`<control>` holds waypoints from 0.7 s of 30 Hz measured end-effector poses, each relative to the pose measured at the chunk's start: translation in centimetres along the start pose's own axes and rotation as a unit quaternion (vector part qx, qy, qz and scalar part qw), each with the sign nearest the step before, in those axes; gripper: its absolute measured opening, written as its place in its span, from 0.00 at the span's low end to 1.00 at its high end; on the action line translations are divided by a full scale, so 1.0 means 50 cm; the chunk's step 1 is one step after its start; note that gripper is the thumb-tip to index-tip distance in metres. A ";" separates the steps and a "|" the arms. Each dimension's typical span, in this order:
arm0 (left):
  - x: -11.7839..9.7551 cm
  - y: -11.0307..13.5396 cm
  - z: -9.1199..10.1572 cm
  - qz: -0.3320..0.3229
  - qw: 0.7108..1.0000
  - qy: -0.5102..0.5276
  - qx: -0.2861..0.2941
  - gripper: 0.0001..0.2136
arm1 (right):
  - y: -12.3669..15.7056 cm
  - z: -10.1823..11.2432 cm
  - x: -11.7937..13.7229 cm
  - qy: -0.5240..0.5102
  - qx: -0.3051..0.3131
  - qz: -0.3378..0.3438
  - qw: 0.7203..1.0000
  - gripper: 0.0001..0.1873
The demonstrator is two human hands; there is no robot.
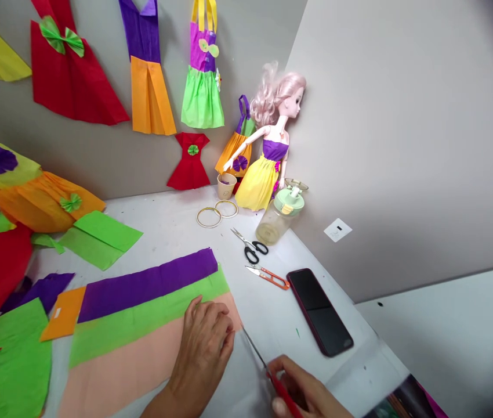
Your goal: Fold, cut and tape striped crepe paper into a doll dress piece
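Left hand (206, 339), fingers together, pressed peach crepe paper (129, 366); right hand (305, 389) gripped red-handled scissors (278, 388). Paper seemed light, soft, tearable; best pinned flat near edge.

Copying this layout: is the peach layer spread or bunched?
Spread: the peach layer lies flat in a broad band beneath the left hand.

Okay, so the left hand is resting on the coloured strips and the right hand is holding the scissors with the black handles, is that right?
Not quite: the right hand is holding a red-handled tool. The black-handled scissors lie on the table, as the head view shows. The left hand does rest on the coloured strips.
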State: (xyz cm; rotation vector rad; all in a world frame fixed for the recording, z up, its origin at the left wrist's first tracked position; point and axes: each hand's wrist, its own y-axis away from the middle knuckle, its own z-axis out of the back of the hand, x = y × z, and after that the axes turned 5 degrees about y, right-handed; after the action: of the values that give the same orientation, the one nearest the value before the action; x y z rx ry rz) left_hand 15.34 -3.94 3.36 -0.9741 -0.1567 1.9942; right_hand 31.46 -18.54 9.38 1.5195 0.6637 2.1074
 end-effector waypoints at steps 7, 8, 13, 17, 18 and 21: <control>0.006 0.004 0.007 0.015 1.000 0.003 0.019 0.08 | -0.016 0.005 -0.014 0.144 -0.021 -0.022 0.989 0.17; 0.007 0.005 0.009 0.016 1.000 0.003 0.019 0.08 | -0.017 0.004 -0.011 0.137 -0.020 -0.023 0.990 0.16; 0.006 0.008 0.010 0.027 0.999 0.010 0.020 0.07 | -0.018 0.001 0.010 0.059 -0.012 -0.016 0.998 0.16; 0.002 0.006 0.003 0.018 1.000 0.004 0.016 0.06 | -0.021 -0.010 0.011 -0.046 -0.001 -0.012 0.999 0.25; 0.001 0.005 0.001 0.014 1.000 -0.001 0.015 0.06 | -0.023 -0.014 0.008 -0.071 -0.001 -0.008 0.997 0.27; -0.001 0.002 -0.002 0.007 1.000 -0.005 0.010 0.07 | -0.031 -0.023 -0.004 -0.118 0.000 -0.001 0.993 0.30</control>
State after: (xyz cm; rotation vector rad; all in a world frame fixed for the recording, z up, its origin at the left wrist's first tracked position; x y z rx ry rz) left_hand 15.38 -4.06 3.30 -0.9550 -0.1344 2.0096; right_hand 30.57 -17.61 7.96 1.7329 0.5785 1.8844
